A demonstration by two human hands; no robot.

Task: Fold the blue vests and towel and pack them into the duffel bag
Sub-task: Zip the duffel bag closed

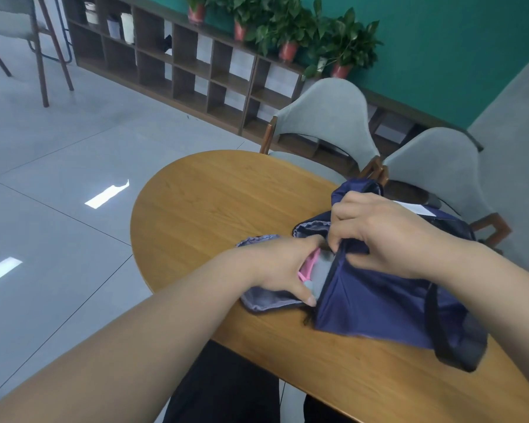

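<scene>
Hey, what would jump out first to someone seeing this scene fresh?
A navy duffel bag lies open on the right of the wooden table. The right hand grips its upper rim while the left hand reaches into the mouth, where a pink and grey item shows. Green potted plants line the shelf behind.

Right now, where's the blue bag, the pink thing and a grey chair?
duffel bag (pixel 379 303): head view, navy side panel.
pink thing (pixel 303 276): head view, strip inside the bag's opening.
grey chair (pixel 324 117): head view, backrest.

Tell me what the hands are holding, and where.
Right hand grips the duffel bag by its zipper edge; left hand reaches inside, grip unclear.
</scene>
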